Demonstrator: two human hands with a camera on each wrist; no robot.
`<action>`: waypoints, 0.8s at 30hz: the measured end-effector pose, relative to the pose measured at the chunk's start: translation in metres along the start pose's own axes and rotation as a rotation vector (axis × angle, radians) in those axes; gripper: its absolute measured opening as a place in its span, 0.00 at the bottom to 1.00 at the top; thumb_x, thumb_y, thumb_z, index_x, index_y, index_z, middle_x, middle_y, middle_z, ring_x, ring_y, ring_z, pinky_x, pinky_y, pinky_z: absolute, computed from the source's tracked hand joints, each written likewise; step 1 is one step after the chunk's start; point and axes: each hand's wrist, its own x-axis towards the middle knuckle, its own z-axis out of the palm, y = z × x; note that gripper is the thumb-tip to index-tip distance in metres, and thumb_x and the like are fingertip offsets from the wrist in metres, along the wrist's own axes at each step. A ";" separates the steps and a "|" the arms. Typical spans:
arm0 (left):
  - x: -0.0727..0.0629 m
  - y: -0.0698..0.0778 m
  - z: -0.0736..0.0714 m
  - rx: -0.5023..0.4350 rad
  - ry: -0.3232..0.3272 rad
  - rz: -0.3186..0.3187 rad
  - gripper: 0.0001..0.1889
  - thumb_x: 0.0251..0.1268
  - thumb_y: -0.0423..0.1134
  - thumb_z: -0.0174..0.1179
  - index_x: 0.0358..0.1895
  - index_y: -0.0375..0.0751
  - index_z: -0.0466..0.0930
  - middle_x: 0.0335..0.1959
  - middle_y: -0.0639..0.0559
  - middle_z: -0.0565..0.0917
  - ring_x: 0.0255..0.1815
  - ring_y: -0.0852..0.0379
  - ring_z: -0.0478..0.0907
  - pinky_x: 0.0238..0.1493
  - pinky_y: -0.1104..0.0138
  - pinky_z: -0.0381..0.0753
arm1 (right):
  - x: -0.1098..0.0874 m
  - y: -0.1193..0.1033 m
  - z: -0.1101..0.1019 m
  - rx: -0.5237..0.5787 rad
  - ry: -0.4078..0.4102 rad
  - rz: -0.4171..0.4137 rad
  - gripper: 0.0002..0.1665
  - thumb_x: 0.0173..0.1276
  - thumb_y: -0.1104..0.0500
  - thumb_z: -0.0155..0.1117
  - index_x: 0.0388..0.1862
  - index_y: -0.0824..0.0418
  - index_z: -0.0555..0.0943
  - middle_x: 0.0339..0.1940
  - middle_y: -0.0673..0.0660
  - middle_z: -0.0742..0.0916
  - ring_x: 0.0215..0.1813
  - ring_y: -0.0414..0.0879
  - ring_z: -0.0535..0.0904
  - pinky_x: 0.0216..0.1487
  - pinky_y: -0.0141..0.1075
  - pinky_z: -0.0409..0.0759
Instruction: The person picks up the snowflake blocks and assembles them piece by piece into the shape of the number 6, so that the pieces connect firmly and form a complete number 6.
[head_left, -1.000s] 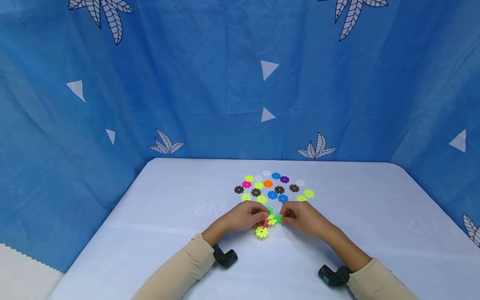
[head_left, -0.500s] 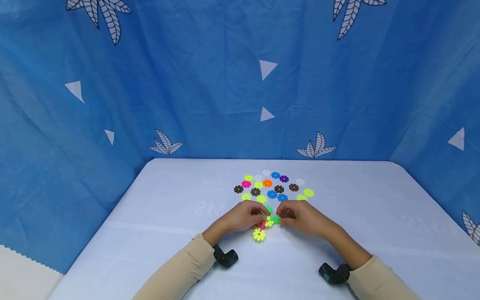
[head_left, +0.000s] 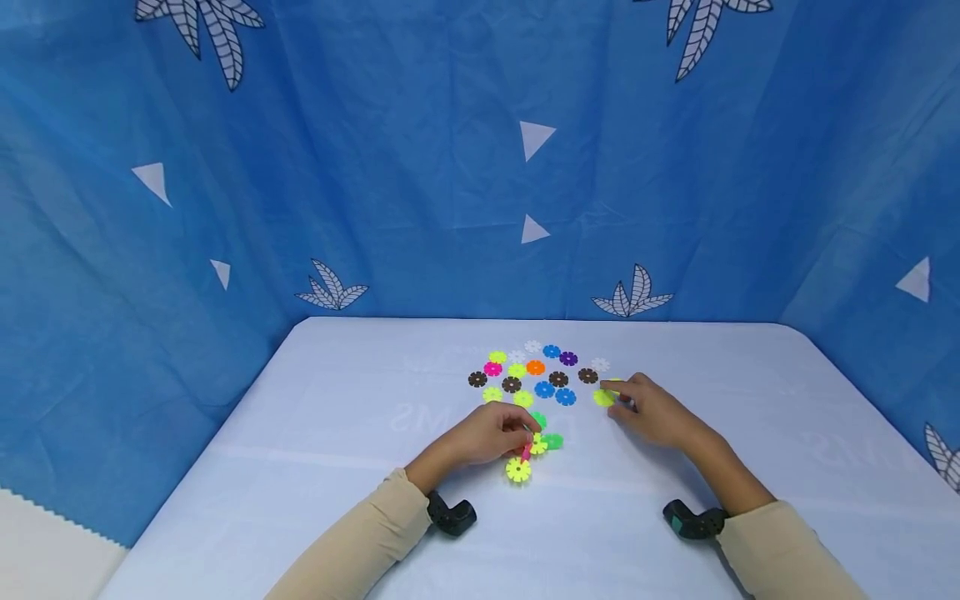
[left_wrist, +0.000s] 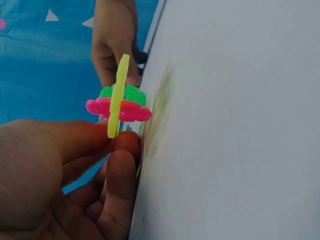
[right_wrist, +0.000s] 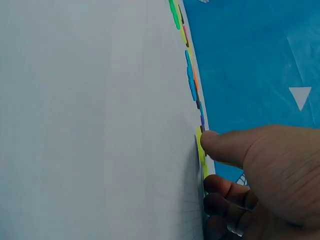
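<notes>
Thumb and fingers of my left hand point(head_left: 491, 433) pinch a cluster of joined snowflake discs over the near middle of the table. A yellow disc point(head_left: 518, 470) hangs at its lower end, a pink disc point(left_wrist: 135, 111) crosses it, and a green disc point(head_left: 553, 442) sticks out to the right. My right hand point(head_left: 658, 415) reaches over two loose yellow-green discs at the right of the spread, its index finger extended. The nearer yellow-green disc point(head_left: 603, 398) lies between index finger and thumb; the other is mostly covered. In the right wrist view, the thumb is close beside a yellow-green disc point(right_wrist: 201, 150).
Loose discs in several colours lie flat beyond the hands, among them an orange disc point(head_left: 536, 367), a purple disc point(head_left: 568, 358) and a blue disc point(head_left: 566, 397). A white cloth covers the table point(head_left: 337, 400). Behind it hangs a blue curtain point(head_left: 420, 167).
My right hand has let go of the green disc on the cluster and moved right and away to the loose yellow-green discs. The left hand stays put, the cluster slightly lower and left.
</notes>
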 end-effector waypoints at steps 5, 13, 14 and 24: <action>0.000 -0.001 0.000 -0.003 -0.005 0.006 0.07 0.73 0.34 0.61 0.47 0.46 0.87 0.28 0.52 0.83 0.28 0.57 0.79 0.34 0.68 0.81 | -0.001 0.000 0.000 -0.002 0.002 0.011 0.21 0.70 0.62 0.68 0.61 0.62 0.82 0.41 0.58 0.78 0.40 0.50 0.74 0.41 0.45 0.77; 0.000 0.000 0.000 -0.008 -0.004 0.010 0.06 0.73 0.34 0.61 0.46 0.44 0.87 0.30 0.53 0.83 0.30 0.57 0.79 0.35 0.68 0.82 | 0.000 -0.002 0.001 0.021 0.022 0.033 0.15 0.67 0.63 0.71 0.51 0.65 0.81 0.43 0.58 0.80 0.46 0.53 0.76 0.51 0.52 0.80; 0.000 0.000 -0.001 -0.009 -0.003 0.009 0.06 0.73 0.34 0.61 0.46 0.44 0.87 0.30 0.53 0.83 0.30 0.57 0.80 0.36 0.68 0.82 | 0.000 -0.003 0.001 0.033 0.024 0.035 0.14 0.66 0.64 0.71 0.49 0.65 0.80 0.43 0.57 0.81 0.46 0.53 0.77 0.51 0.51 0.80; -0.002 0.000 -0.002 -0.009 0.013 0.004 0.06 0.72 0.32 0.62 0.45 0.43 0.86 0.30 0.54 0.84 0.29 0.59 0.80 0.34 0.68 0.81 | 0.001 -0.012 -0.001 0.338 -0.025 0.091 0.05 0.69 0.69 0.68 0.39 0.62 0.81 0.33 0.55 0.83 0.35 0.47 0.82 0.37 0.35 0.84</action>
